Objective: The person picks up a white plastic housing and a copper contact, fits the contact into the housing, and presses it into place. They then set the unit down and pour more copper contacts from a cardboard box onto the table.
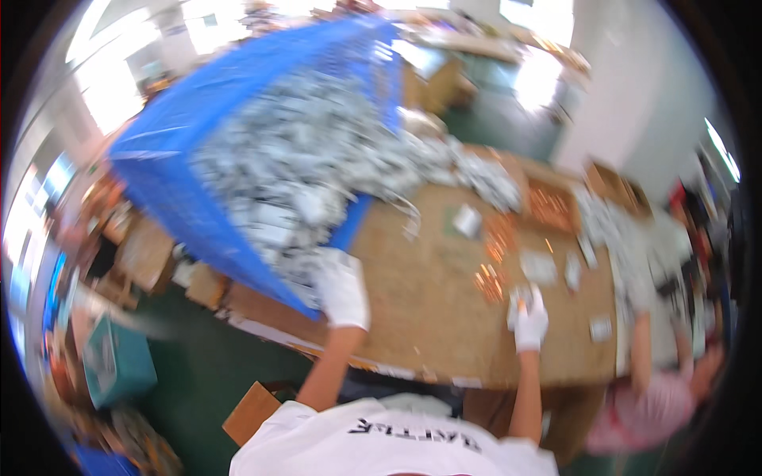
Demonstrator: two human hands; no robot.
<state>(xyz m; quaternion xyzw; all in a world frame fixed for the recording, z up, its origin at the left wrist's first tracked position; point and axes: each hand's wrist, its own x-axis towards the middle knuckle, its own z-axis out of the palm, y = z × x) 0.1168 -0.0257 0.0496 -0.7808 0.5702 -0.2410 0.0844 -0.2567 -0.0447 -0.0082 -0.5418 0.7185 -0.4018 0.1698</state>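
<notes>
At the blue bin (pixel 171 155) is the left hand (pixel 342 290), grip unclear — right hand (pixel 531 324) pinching a pale piece (pixel 513 310).

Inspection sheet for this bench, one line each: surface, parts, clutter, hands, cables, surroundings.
Surface: brown tabletop, partly covered.
Parts: pale grey-white parts heaped in a blue crate and spilling onto the table; copper-coloured pieces loose and in an open box.
Clutter: scattered pale pieces near the right hand.
Hands: both white-gloved; left hand at the crate's near edge, right at a small pale item; blur hides either grip.
Cables: thin white cord-like loop; kind unclear.
Surroundings: co-worker in pink at right; teal bin at left.
</notes>
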